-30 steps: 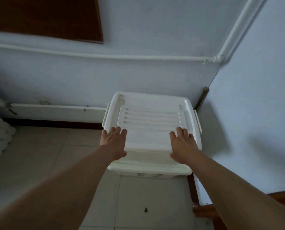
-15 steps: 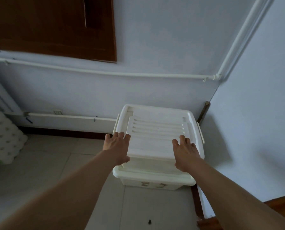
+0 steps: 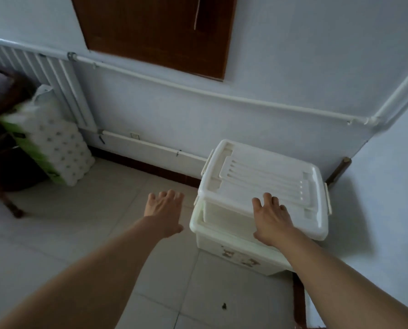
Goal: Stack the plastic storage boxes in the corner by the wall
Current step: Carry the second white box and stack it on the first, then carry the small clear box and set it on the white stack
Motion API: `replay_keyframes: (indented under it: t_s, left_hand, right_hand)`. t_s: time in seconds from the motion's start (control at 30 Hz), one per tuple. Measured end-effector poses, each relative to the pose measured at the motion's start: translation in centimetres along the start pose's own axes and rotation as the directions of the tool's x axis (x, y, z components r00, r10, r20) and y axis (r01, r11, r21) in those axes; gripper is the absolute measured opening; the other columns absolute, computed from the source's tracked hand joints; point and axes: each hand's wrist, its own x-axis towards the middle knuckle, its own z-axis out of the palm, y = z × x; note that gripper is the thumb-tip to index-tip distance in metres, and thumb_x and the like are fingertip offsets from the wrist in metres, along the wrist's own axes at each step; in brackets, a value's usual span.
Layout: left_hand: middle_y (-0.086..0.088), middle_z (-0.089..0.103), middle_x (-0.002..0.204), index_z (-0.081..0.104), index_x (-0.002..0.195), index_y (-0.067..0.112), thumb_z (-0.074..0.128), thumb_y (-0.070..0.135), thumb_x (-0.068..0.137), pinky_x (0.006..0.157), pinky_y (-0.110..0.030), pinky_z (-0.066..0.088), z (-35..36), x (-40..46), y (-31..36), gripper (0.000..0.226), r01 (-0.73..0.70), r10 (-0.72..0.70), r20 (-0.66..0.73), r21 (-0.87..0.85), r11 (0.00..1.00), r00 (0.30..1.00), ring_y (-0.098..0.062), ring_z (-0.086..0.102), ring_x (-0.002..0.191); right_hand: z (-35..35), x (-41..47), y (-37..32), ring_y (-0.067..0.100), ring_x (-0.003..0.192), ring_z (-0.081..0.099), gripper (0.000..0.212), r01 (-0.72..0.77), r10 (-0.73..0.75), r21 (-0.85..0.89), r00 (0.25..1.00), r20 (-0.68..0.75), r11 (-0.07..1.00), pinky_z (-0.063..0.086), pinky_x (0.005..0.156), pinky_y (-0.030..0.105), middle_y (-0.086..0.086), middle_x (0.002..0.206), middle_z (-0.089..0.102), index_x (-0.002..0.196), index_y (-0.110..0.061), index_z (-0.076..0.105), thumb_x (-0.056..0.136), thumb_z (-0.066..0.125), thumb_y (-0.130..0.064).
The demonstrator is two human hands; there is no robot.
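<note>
Pale blue walls (image 3: pixel 281 67) meeting in a corner; white pipe (image 3: pixel 198 91) running along them. Brown wooden panel (image 3: pixel 155 32) hanging above. White radiator (image 3: pixel 44 74) standing left. Wrapped toilet-roll pack (image 3: pixel 55 148) leaning on grey tiled floor (image 3: pixel 67 233). Dim light falling.

A creamy white plastic storage box with a ribbed lid (image 3: pixel 267 184) is showing parallel raised lines across its top, sitting on a larger off-white plastic box (image 3: pixel 236 254) that is carrying small brown printed motifs on its front. Pale grey square floor tiles (image 3: pixel 79 233) are meeting a dark brown skirting board (image 3: pixel 150 168) under pale blue-grey walls (image 3: pixel 293 55). A dark reddish-brown wooden panel (image 3: pixel 155 32) is hanging above white pipes (image 3: pixel 198 91). A green-and-white pack of white paper rolls (image 3: pixel 48 148) is displaying a dotted pattern.
</note>
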Motion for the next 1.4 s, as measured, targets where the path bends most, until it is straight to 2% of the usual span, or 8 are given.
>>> replay_keyframes:
  t_s: [0.2,0.23,0.33,0.43,0.67,0.87,1.2,1.4]
  left_hand:
    - [-0.005,0.039,0.144,0.029,0.143,0.018,0.068,0.050,0.075,0.108,-0.042,0.031,2.9,-9.1,-3.6,0.085,0.228,-0.225,0.049,-0.067,0.971,0.973,-0.026,0.039,0.133]
    - [-0.005,0.039,0.144,0.029,0.142,0.018,0.068,0.049,0.075,0.108,-0.042,0.031,3.9,-12.2,-4.5,0.084,0.301,-0.295,0.082,-0.088,0.950,0.952,-0.026,0.039,0.133]
    - [-0.005,0.041,0.140,0.032,0.140,0.018,0.070,0.047,0.075,0.109,-0.043,0.029,5.3,-15.8,-5.7,0.081,0.370,-0.362,0.096,-0.099,0.924,0.927,-0.025,0.039,0.132]
    - [-0.006,0.040,0.142,0.031,0.141,0.017,0.069,0.046,0.076,0.110,-0.044,0.029,7.5,-23.5,-8.7,0.081,0.536,-0.514,0.174,-0.122,0.835,0.840,-0.026,0.039,0.132]
    - [-0.007,0.044,0.136,0.034,0.139,0.017,0.068,0.044,0.078,0.105,-0.041,0.035,12.5,-37.8,-13.5,0.074,0.755,-0.721,0.228,-0.159,0.636,0.655,-0.027,0.044,0.127]
    - [-0.005,0.045,0.134,0.036,0.135,0.018,0.067,0.045,0.077,0.103,-0.041,0.033,17.6,-50.4,-17.1,0.071,0.860,-0.813,0.281,-0.176,0.479,0.510,-0.026,0.044,0.128]
    - [-0.005,0.042,0.138,0.035,0.136,0.019,0.065,0.045,0.078,0.106,-0.042,0.031,25.3,-71.9,-24.8,0.070,0.931,-0.862,0.354,-0.182,0.317,0.363,-0.025,0.041,0.130]
    - [-0.005,0.037,0.143,0.032,0.139,0.019,0.065,0.046,0.078,0.108,-0.042,0.030,29.9,-79.1,-27.5,0.074,0.966,-0.865,0.434,-0.163,0.200,0.253,-0.025,0.038,0.134]
  right_hand:
    - [0.6,-2.3,-5.4,0.029,0.120,0.037,0.059,0.211,-0.214,-0.066,0.976,-0.039,0.975,0.039,0.096,0.035,0.015,0.134,0.029,0.129,-0.012,0.033,0.080,0.065,-0.025]
    - [1.0,-3.2,-7.5,0.029,0.120,0.037,0.058,0.277,-0.281,-0.088,0.959,-0.030,0.957,0.039,0.096,0.035,0.015,0.133,0.030,0.128,-0.012,0.034,0.081,0.064,-0.026]
    - [1.5,-4.3,-10.2,0.030,0.125,0.034,0.059,0.318,-0.319,-0.065,0.948,-0.005,0.946,0.036,0.100,0.037,0.015,0.137,0.027,0.132,-0.012,0.032,0.083,0.061,-0.027]
    - [2.3,-6.7,-16.7,0.031,0.129,0.031,0.060,0.475,-0.478,-0.079,0.878,-0.024,0.877,0.034,0.104,0.038,0.015,0.139,0.026,0.134,-0.012,0.030,0.084,0.059,-0.025]
    - [3.9,-13.6,-29.3,0.034,0.136,0.025,0.074,0.666,-0.667,-0.131,0.744,0.048,0.734,0.029,0.110,0.041,0.018,0.148,0.020,0.143,-0.011,0.023,0.084,0.062,-0.032]
    - [6.2,-22.3,-39.5,0.035,0.137,0.023,0.072,0.768,-0.763,-0.184,0.636,0.113,0.613,0.028,0.111,0.041,0.017,0.147,0.021,0.141,-0.011,0.024,0.085,0.062,-0.035]
    - [12.0,-40.1,-56.6,0.034,0.135,0.025,0.071,0.874,-0.850,-0.188,0.481,0.215,0.447,0.029,0.108,0.041,0.017,0.148,0.021,0.141,-0.011,0.026,0.085,0.063,-0.034]
    - [14.6,-45.9,-64.6,0.034,0.135,0.026,0.066,0.923,-0.880,-0.182,0.380,0.285,0.340,0.031,0.106,0.041,0.018,0.148,0.021,0.140,-0.010,0.027,0.087,0.061,-0.028]
